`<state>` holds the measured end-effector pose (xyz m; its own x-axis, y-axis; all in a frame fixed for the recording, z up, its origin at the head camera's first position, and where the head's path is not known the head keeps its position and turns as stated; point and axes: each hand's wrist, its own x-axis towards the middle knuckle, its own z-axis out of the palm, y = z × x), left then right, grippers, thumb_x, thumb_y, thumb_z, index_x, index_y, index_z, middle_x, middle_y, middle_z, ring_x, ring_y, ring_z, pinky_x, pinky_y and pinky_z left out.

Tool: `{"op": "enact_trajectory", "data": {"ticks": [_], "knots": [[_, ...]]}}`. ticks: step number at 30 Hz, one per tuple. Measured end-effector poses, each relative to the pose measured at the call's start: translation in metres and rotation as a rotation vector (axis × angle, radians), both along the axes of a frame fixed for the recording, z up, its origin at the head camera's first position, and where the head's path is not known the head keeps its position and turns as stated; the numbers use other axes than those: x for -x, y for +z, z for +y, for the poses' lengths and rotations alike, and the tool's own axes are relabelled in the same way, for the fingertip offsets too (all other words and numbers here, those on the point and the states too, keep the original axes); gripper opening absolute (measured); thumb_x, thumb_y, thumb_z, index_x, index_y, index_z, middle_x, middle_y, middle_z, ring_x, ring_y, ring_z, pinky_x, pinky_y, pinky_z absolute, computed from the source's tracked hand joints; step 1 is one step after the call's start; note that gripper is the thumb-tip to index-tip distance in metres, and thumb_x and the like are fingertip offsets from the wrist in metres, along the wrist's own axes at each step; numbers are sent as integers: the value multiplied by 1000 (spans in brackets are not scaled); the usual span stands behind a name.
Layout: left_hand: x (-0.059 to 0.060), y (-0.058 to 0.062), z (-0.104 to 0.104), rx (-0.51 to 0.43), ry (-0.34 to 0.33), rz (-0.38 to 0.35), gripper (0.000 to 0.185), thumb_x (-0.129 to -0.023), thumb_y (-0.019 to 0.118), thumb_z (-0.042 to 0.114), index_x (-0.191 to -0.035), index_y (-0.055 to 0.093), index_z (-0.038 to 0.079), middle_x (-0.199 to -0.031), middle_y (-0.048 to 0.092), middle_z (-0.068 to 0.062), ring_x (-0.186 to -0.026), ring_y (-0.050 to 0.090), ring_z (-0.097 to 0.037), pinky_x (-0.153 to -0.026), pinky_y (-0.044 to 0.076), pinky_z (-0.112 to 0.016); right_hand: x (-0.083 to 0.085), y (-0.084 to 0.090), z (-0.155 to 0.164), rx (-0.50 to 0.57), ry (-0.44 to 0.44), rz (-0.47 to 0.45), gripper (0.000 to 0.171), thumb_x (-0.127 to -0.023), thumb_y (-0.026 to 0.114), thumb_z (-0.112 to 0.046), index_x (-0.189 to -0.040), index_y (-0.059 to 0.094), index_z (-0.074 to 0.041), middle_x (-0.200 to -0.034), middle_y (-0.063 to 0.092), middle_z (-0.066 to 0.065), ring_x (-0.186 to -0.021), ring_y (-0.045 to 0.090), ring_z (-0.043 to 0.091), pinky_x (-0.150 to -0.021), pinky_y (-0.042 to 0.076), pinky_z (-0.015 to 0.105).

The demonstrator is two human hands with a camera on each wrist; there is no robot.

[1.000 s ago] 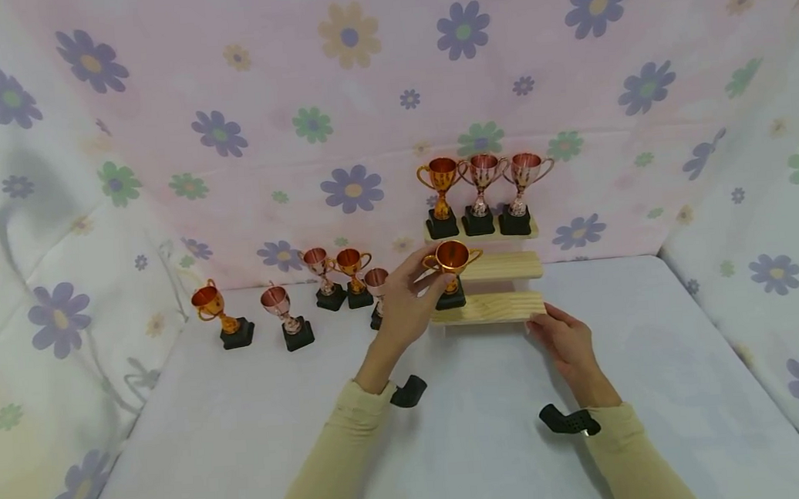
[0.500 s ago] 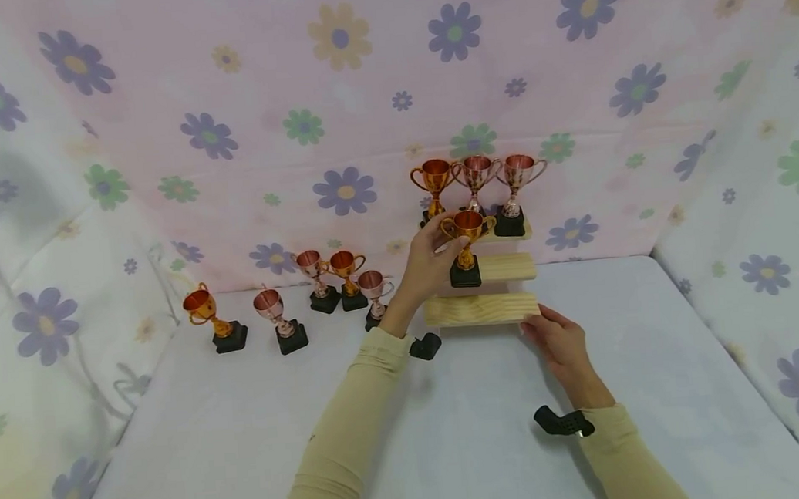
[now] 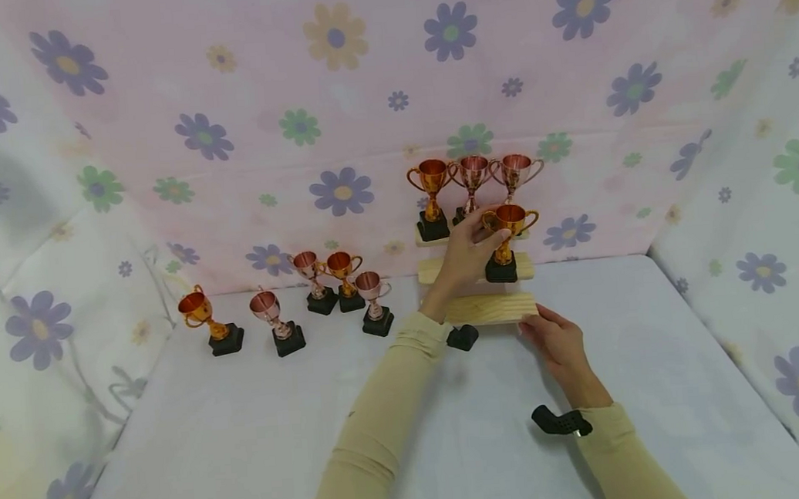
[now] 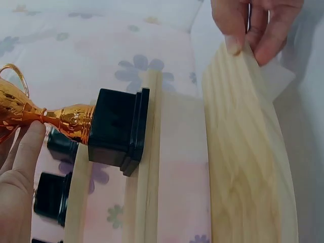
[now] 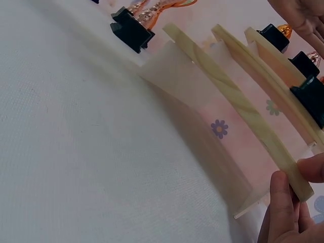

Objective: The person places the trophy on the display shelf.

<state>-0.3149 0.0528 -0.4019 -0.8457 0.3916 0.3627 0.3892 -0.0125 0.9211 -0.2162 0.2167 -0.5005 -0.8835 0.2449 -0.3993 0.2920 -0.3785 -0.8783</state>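
My left hand [image 3: 466, 256] pinches a small gold trophy cup [image 3: 505, 253] by its stem, upright with a black square base. The trophy is over the right end of the middle board [image 3: 434, 271] of a three-step wooden display stand. In the left wrist view its base [image 4: 114, 129] is right at that board's edge. My right hand [image 3: 561, 344] grips the right end of the lowest board [image 3: 490, 309], thumb on top and fingers beneath, as the right wrist view shows. Along the top board stand a gold trophy [image 3: 432, 193] and two rose-pink trophies [image 3: 470, 171], partly hidden behind my left hand and the held trophy.
Several more trophies stand on the white table left of the stand: a gold one [image 3: 219, 328], a rose-pink one [image 3: 275, 316] and a rose-pink one [image 3: 374, 305] nearest the stand among them. Flower-patterned cloth [image 3: 363, 128] rises behind and at both sides.
My left hand has carried the gold trophy up from near the lowest board and rightward to the middle board's right end. My right hand has kept its grip on the lowest board.
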Motion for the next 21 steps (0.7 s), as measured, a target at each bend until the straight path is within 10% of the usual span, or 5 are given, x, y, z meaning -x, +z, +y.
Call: {"op": "enact_trajectory", "data": {"ticks": [21], "knots": [[2,-5,31,-100,6,-12,47,-102,61,11,-148,50,8,-139,57,-15,-121,64,-26,-93,58,-27,1,-2,3,11,10,-12,61,-100,59,-7,-156,35,-1,-142,48,10,-95,66,4,-93,56,18]]}}
